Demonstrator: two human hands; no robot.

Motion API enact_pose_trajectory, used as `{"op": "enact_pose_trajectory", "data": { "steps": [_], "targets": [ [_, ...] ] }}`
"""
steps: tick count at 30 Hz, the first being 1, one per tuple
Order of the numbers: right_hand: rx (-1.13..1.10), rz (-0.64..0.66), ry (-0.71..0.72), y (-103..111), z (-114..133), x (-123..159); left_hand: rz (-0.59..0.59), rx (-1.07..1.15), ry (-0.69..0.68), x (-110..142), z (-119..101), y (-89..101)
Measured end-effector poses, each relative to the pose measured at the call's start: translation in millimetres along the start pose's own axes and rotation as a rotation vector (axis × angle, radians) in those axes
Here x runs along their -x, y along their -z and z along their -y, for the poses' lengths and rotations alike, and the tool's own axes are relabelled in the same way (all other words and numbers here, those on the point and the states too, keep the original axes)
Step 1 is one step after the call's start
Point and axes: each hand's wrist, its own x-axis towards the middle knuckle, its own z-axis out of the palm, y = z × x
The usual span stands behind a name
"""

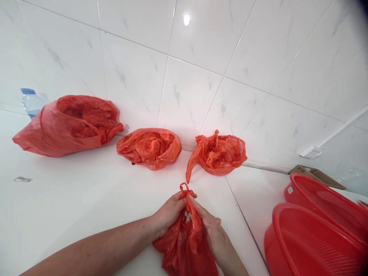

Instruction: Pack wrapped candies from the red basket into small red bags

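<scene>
Our L hand (169, 212), R hand (212, 239) grips clamped on twisted loop (184, 189) of red plastic bag (184, 245); 3 other bags (149, 148) sit bunched on worktop (57, 199).

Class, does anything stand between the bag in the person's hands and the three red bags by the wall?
Nothing visible does: only countertop separates the red plastic bag held by the left hand and right hand from the nearest bag.
</scene>
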Motion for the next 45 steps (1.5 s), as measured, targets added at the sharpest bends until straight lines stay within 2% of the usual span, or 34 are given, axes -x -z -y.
{"op": "enact_pose_trajectory", "data": {
  "steps": [4, 9, 13, 17, 19, 21, 25, 26, 28, 31, 33, 37, 40, 42, 45],
  "targets": [
    [0.059, -0.006, -0.036, -1, -7, -3, 0.016, 0.034, 0.006, 0, 2, 1.9],
    [-0.036, -0.219, -0.091, -7, -14, -12, -0.012, 0.035, -0.091, 3, 1, -1.8],
    [-0.032, -0.336, -0.168, -8, -15, -18, 0.109, -0.067, -0.202, 9, 0, -7.8],
    [-0.003, -0.344, -0.126, -5, -16, -20, 0.238, -0.257, -0.299, 14, 4, -9.0],
    [-0.015, -0.348, -0.148, -4, -15, -19, 0.259, -0.293, -0.317, 14, 6, -7.6],
    [-0.101, -0.331, -0.167, -3, -12, -17, 0.226, -0.318, -0.303, 13, 6, -5.9],
    [-0.436, -0.187, -0.165, 1, -4, -15, 0.078, -0.337, -0.265, 13, 1, -3.2],
    [-0.507, -0.182, -0.148, 4, -4, -14, 0.036, -0.356, -0.29, 13, 1, -2.2],
    [-0.568, -0.26, -0.115, 11, -6, -14, -0.039, -0.454, -0.417, 15, 0, 0.5],
    [-0.414, -0.413, -0.117, 27, -15, -16, -0.036, -0.713, -0.715, 20, 1, 4.6],
    [-0.165, -0.502, -0.119, 40, -23, -19, 0.096, -0.9, -0.865, 27, 2, 4.2],
    [0.287, -0.68, -0.062, 63, -36, -24, 0.468, -1.237, -0.942, 45, 6, -8.4],
    [0.406, -0.679, -0.037, 69, -40, -26, 0.616, -1.409, -0.955, 55, 6, -20.2],
    [0.423, -0.646, -0.03, 69, -40, -27, 0.607, -1.489, -0.963, 58, 3, -24.6],
    [0.366, -0.63, -0.015, 68, -39, -26, 0.469, -1.481, -0.945, 52, -4, -26.4]
  ]
}}
